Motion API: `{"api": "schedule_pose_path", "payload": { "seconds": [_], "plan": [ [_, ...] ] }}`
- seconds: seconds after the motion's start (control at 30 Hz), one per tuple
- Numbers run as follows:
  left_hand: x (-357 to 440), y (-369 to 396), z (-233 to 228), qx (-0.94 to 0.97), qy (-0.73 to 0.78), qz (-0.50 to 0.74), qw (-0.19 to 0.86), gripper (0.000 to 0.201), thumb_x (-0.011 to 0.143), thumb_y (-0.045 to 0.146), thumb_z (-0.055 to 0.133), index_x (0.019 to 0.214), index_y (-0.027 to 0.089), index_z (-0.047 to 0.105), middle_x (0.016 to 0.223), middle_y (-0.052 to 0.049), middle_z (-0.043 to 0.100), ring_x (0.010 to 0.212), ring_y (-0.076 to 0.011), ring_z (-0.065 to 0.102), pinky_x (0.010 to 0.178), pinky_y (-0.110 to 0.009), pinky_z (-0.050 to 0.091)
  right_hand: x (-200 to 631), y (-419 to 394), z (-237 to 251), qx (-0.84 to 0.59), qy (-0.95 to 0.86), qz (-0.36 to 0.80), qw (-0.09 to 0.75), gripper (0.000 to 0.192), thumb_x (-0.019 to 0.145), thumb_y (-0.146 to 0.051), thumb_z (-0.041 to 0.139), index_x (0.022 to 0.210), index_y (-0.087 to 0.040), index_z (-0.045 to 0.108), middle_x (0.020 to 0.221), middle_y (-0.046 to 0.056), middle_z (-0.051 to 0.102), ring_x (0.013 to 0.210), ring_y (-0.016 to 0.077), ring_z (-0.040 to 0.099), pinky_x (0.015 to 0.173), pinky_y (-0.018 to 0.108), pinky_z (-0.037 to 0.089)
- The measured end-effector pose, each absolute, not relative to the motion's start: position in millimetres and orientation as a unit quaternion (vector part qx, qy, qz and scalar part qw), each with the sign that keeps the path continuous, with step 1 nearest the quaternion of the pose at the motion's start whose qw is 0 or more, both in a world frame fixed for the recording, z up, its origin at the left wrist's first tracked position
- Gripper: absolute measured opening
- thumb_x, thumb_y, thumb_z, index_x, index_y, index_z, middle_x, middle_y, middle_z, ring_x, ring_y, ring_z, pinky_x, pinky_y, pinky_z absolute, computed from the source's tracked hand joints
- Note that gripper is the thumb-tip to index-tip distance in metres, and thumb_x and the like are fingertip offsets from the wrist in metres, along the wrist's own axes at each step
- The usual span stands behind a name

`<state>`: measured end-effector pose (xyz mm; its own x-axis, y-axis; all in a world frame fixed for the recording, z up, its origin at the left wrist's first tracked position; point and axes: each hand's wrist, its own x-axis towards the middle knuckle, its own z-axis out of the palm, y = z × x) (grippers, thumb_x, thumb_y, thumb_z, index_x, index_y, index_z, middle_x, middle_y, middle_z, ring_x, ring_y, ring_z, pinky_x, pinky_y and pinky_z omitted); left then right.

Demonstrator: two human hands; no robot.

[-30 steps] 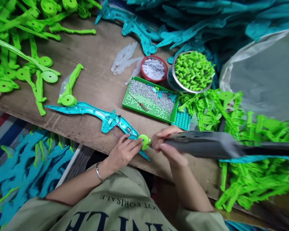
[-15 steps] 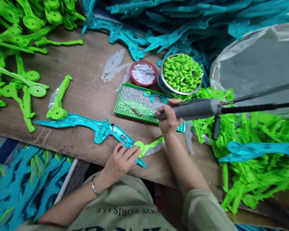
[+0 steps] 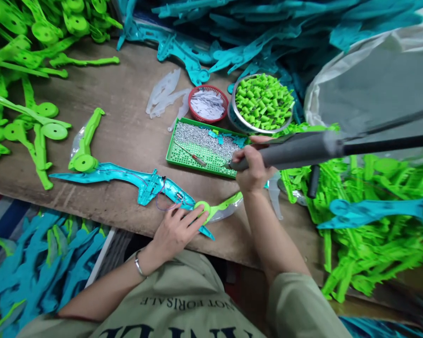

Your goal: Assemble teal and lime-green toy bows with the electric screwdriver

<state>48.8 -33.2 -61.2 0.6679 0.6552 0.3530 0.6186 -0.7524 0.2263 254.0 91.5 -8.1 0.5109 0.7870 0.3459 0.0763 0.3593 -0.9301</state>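
Two hands busy: left hand (image 3: 174,230) pressed flat, fingers spread on green disc (image 3: 202,208) atop teal toy shell (image 3: 151,185); right hand (image 3: 253,165) wrapped around grey screwdriver (image 3: 296,150), tip over screw tray (image 3: 204,148). Risk: screw dropped, loose disc shifted.

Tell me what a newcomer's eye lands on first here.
Heaps of bright green plastic parts at right and teal parts along the far edge. At the near table edge the left hand presses a teal toy body, while the right hand holds a grey power screwdriver over a green tray of screws.
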Motion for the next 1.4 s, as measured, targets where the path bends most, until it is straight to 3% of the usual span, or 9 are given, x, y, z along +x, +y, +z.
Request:
{"api": "schedule_pose_path", "payload": {
  "seconds": [0.17, 0.37, 0.6, 0.77, 0.9, 1.1, 1.4],
  "plan": [
    [49.6, -33.3, -60.8, 0.912, 0.353, 0.205, 0.045, 0.037, 0.097, 0.029, 0.068, 0.134, 0.025, 0.066, 0.141, -0.003, 0.068, 0.092, -0.0201, 0.063, 0.097, -0.044, 0.046, 259.4, 36.3, 24.3, -0.469, -0.44, 0.283, 0.711, 0.014, 0.082, -0.029, 0.071, 0.093, -0.029, 0.063, 0.058, -0.007, 0.055, 0.043, 0.0136, 0.049, 0.045, 0.031, 0.044],
    [47.8, -33.9, -64.6, 0.912, 0.349, 0.208, 0.058, 0.044, 0.095, 0.028, 0.07, 0.138, 0.026, 0.063, 0.141, -0.006, 0.068, 0.094, -0.0205, 0.064, 0.1, -0.044, 0.045, 263.6, -9.3, 6.6, -0.478, -0.436, 0.299, 0.702, 0.016, 0.083, -0.026, 0.073, 0.098, -0.027, 0.067, 0.057, -0.007, 0.059, 0.044, 0.014, 0.053, 0.049, 0.032, 0.048],
    [48.5, -34.3, -64.9, 0.912, 0.35, 0.206, 0.051, 0.04, 0.096, 0.023, 0.069, 0.136, 0.025, 0.065, 0.142, -0.003, 0.067, 0.093, -0.0198, 0.064, 0.098, -0.044, 0.046, 265.9, -11.2, -19.4, -0.52, -0.437, 0.336, 0.652, 0.017, 0.086, -0.031, 0.071, 0.094, -0.025, 0.058, 0.06, -0.008, 0.061, 0.047, 0.0124, 0.058, 0.051, 0.028, 0.05],
    [47.4, -36.0, -67.2, 0.915, 0.353, 0.191, 0.046, 0.044, 0.095, 0.021, 0.068, 0.139, 0.027, 0.064, 0.144, -0.005, 0.066, 0.092, -0.0202, 0.064, 0.096, -0.044, 0.047, 275.8, -6.6, -25.5, -0.467, -0.508, 0.387, 0.612, 0.017, 0.083, -0.027, 0.074, 0.085, -0.023, 0.057, 0.06, -0.007, 0.061, 0.047, 0.0121, 0.058, 0.049, 0.027, 0.05],
    [47.1, -34.4, -65.9, 0.912, 0.353, 0.203, 0.047, 0.044, 0.096, 0.026, 0.069, 0.139, 0.027, 0.063, 0.142, -0.006, 0.067, 0.094, -0.0205, 0.065, 0.097, -0.042, 0.046, 286.7, 8.4, -15.9, -0.422, -0.537, 0.446, 0.579, 0.019, 0.083, -0.033, 0.074, 0.095, -0.023, 0.062, 0.058, -0.006, 0.063, 0.044, 0.013, 0.056, 0.047, 0.028, 0.048],
    [48.1, -31.5, -61.4, 0.909, 0.353, 0.217, 0.051, 0.038, 0.097, 0.03, 0.069, 0.135, 0.026, 0.065, 0.139, -0.004, 0.07, 0.093, -0.0196, 0.065, 0.097, -0.042, 0.045, 288.8, 58.1, -6.0, -0.465, -0.437, 0.255, 0.726, 0.028, 0.075, -0.042, 0.075, 0.091, -0.027, 0.058, 0.055, -0.009, 0.055, 0.042, 0.013, 0.053, 0.047, 0.029, 0.047],
    [48.6, -30.6, -60.1, 0.904, 0.353, 0.232, 0.063, 0.035, 0.098, 0.027, 0.068, 0.132, 0.024, 0.066, 0.137, -0.001, 0.07, 0.09, -0.0187, 0.064, 0.098, -0.042, 0.044, 288.5, 84.3, -34.2, -0.506, -0.398, 0.255, 0.721, 0.033, 0.072, -0.046, 0.077, 0.09, -0.024, 0.059, 0.054, -0.008, 0.057, 0.041, 0.0128, 0.052, 0.045, 0.029, 0.044]
  ]
}}
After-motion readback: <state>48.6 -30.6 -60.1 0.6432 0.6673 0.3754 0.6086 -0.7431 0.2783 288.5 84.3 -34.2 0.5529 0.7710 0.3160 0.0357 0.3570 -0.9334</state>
